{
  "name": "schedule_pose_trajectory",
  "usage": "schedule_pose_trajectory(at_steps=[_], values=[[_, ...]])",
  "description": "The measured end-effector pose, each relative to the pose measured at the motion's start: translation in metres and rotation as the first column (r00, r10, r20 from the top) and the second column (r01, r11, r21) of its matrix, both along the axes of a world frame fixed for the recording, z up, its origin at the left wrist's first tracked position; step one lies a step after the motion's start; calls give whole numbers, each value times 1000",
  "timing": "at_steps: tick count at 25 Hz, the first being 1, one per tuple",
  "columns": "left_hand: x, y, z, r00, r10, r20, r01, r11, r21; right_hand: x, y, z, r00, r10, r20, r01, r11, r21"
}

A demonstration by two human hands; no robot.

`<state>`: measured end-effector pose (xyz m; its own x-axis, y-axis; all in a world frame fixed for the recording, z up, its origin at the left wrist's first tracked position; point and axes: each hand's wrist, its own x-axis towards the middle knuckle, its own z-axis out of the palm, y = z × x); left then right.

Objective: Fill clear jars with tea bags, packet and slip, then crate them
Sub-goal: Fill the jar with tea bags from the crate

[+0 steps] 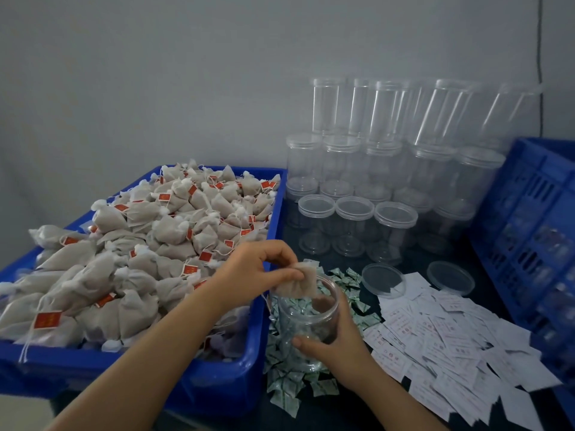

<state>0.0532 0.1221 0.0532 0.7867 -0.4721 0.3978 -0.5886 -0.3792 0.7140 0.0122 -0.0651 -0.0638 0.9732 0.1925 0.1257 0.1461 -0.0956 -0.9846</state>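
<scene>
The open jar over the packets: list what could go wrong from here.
1. The left hand pinches the tea bag at the rim of the jar; it may snag there and fall among the green packets.
2. The right hand holds the jar tilted above loose packets; a slip could tip it.

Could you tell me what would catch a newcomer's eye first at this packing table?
The blue bin at left, heaped with tea bags, dominates. In front, the left hand pinches one tea bag over the open jar held by the right hand. Stacked empty jars stand against the wall behind.
</scene>
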Motion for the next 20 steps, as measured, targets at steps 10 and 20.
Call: schedule_pose_trajectory(at_steps=[10, 20], values=[[-1, -16, -10, 973, -138, 185, 72, 944, 323, 1, 1, -2, 1000, 19, 4, -19, 999, 45], [-4, -24, -9, 981, -178, 81, 142, 931, 336, 4, 0, -10, 999, 38, 26, -40, 996, 79]])
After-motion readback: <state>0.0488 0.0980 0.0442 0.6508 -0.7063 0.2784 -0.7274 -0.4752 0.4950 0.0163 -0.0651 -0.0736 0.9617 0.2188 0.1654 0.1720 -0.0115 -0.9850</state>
